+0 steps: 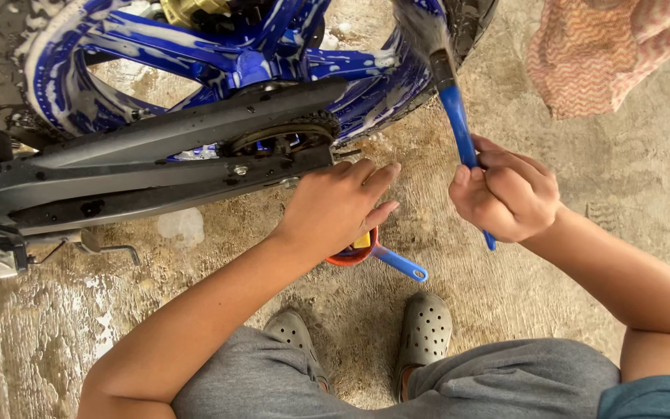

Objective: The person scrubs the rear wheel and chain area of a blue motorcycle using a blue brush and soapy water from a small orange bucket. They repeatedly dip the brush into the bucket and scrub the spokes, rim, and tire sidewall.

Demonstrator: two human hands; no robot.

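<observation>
Right hand fisted tight round blue brush handle — bristles up against soapy blue wheel rim. Left hand open, empty, fingers resting by black swingarm — likely bracing. Dipper on wet floor beneath, within reach.

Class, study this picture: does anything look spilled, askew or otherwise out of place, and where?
Soapy foam and water have spilled onto the concrete floor below the blue wheel. Otherwise nothing stands out.
</observation>
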